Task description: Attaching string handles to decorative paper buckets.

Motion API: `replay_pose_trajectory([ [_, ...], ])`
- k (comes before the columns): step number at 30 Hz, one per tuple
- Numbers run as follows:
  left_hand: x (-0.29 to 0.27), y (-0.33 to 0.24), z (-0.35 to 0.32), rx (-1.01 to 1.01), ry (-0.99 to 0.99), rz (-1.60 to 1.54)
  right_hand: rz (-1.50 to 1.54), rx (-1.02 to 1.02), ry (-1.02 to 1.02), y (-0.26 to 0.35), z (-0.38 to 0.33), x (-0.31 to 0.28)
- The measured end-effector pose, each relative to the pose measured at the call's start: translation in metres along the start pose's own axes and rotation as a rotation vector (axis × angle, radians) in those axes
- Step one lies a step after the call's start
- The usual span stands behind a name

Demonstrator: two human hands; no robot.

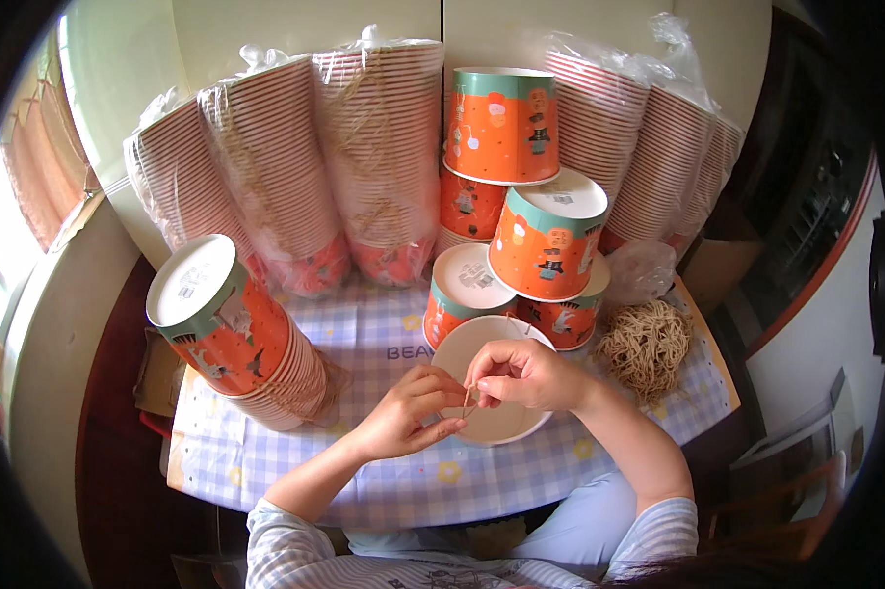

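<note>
Below the frame's centre, the left hand [408,412] and right hand [521,377] both pinch a thin tan string [468,399] over an open tub [519,420], a yarn bundle [645,351] lying centre right.

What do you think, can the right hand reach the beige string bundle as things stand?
Probably yes: the beige string bundle lies nearby on the checked tablecloth, and nothing seems to stand between it and the right hand. That hand appears busy pinching a thin strand.
</note>
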State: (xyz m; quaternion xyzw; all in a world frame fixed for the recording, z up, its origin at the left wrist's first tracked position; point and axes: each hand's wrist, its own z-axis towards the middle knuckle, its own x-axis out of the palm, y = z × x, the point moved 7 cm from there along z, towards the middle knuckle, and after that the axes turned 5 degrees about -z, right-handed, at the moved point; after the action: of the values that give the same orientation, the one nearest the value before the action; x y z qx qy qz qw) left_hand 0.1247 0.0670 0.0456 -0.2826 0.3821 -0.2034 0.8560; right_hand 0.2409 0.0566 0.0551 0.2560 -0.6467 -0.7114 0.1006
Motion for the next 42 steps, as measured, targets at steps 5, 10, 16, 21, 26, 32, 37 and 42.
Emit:
replay_pose_trajectory([
  [5, -0.002, 0.005, -0.004, -0.086, -0.033, -0.119, 0.069, -0.063, -0.05, 0.002, 0.0, -0.001],
  [10, 0.008, 0.008, -0.007, -0.155, 0.01, -0.256, 0.103, -0.056, -0.007, -0.002, 0.0, 0.004],
  [16, 0.002, 0.012, -0.008, -0.227, -0.083, -0.198, 0.218, -0.06, -0.053, -0.003, 0.004, 0.011],
  [21, -0.002, 0.011, -0.009, -0.245, -0.138, -0.19, -0.176, 0.231, 0.062, -0.02, 0.002, 0.01],
  [26, -0.001, 0.008, -0.007, -0.232, -0.129, -0.09, -0.102, 0.1, -0.017, -0.017, 0.006, 0.009],
  [32, 0.001, 0.007, -0.006, -0.191, -0.131, -0.024, -0.066, 0.162, -0.01, -0.017, 0.005, 0.008],
  [37, 0.005, 0.001, -0.008, -0.195, -0.089, 0.309, -0.068, 0.15, -0.026, -0.014, 0.0, 0.0],
  [42, 0.009, 0.005, -0.01, -0.209, -0.024, 0.36, -0.141, 0.133, 0.016, -0.017, -0.001, -0.006],
])
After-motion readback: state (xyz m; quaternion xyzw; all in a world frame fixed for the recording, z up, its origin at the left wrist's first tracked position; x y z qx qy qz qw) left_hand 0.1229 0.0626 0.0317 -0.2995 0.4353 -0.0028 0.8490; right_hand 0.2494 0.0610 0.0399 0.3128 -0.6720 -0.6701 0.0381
